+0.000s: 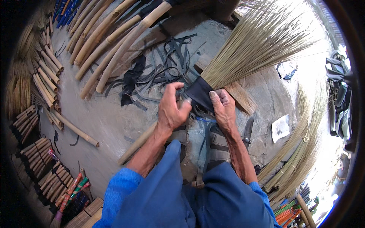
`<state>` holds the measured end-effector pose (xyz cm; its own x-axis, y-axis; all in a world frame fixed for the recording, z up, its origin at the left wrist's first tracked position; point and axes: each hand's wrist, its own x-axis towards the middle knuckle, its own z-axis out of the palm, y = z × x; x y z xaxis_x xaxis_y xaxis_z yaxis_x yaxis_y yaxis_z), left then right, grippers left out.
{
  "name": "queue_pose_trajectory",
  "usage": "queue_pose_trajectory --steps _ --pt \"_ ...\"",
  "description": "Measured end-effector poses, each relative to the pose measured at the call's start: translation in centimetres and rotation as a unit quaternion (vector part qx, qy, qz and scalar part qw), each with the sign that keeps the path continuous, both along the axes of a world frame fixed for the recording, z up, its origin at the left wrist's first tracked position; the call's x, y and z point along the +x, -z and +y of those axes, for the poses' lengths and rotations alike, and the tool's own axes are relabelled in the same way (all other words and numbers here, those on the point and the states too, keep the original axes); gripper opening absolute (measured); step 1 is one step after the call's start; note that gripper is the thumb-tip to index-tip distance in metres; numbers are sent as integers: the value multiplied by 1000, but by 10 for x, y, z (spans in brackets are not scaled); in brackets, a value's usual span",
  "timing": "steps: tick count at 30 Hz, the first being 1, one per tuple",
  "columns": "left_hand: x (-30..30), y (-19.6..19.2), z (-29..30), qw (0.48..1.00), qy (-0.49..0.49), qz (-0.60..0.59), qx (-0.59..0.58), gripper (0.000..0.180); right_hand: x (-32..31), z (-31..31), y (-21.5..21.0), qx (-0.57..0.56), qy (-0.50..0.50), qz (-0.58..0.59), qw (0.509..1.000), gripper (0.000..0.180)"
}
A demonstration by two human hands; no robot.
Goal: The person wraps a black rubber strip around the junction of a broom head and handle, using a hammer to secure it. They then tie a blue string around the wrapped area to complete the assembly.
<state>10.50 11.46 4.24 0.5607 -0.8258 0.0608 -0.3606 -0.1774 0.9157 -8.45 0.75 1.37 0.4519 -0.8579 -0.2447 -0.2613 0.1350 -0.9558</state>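
A broom head of pale dry grass (pixel 258 45) fans out toward the upper right. Its narrow base is wrapped in a wide black band (pixel 200 93), apparently rubber. My left hand (pixel 173 108) is closed on the left edge of this band, with the index finger bent over it. On the opposite edge, my right hand (pixel 224 108) pinches the band, its thumb pressed on top. The fingertips under the band are partly hidden. A bamboo stick (pixel 141 143) lies on the ground, passing behind my left forearm.
Black strips (pixel 167 72) lie tangled beyond my left hand. Long bamboo poles (pixel 121 53) reach in from the upper left. A wooden block (pixel 240 99) and a knife (pixel 248 129) lie near my right hand. Grass bundles (pixel 292 163) lie to the right; bundled sticks (pixel 36 152) sit at left.
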Motion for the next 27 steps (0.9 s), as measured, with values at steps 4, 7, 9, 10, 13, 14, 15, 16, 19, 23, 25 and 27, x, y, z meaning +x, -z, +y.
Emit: queue_pose_trajectory --steps 4,7,9,10,13,14,15,16,19,23,25,27 --pt "-32 -3 -5 981 48 -146 117 82 -4 5 -20 45 29 14 998 34" --pt "-49 -1 -9 979 68 -144 128 81 -26 17 -42 38 27 54 997 35" --pt "-52 2 -9 980 55 -151 117 78 -34 25 -51 54 36 79 995 37" --pt "-52 3 -7 981 48 -156 105 76 -36 29 -53 59 33 61 996 36" --pt "-46 10 1 978 60 -199 -14 57 -36 35 -54 55 30 30 998 33" --pt "-44 13 5 976 61 -204 -46 50 -36 34 -53 59 37 22 997 32" --pt "-42 17 8 972 66 -211 -75 44 -37 34 -53 62 44 14 997 31" --pt "-39 22 10 968 70 -217 -104 38 -39 32 -52 73 53 5 996 30" --pt "-41 33 18 981 53 -149 -110 17 -51 23 -51 117 109 -71 985 20" --pt "-39 35 20 983 64 -121 -124 18 -58 14 -32 103 129 -54 985 17" --pt "-36 29 20 983 71 -135 -105 21 -51 12 -14 92 126 -32 987 20" --pt "-34 21 18 987 77 -126 -69 27 -43 11 3 39 100 7 994 23"
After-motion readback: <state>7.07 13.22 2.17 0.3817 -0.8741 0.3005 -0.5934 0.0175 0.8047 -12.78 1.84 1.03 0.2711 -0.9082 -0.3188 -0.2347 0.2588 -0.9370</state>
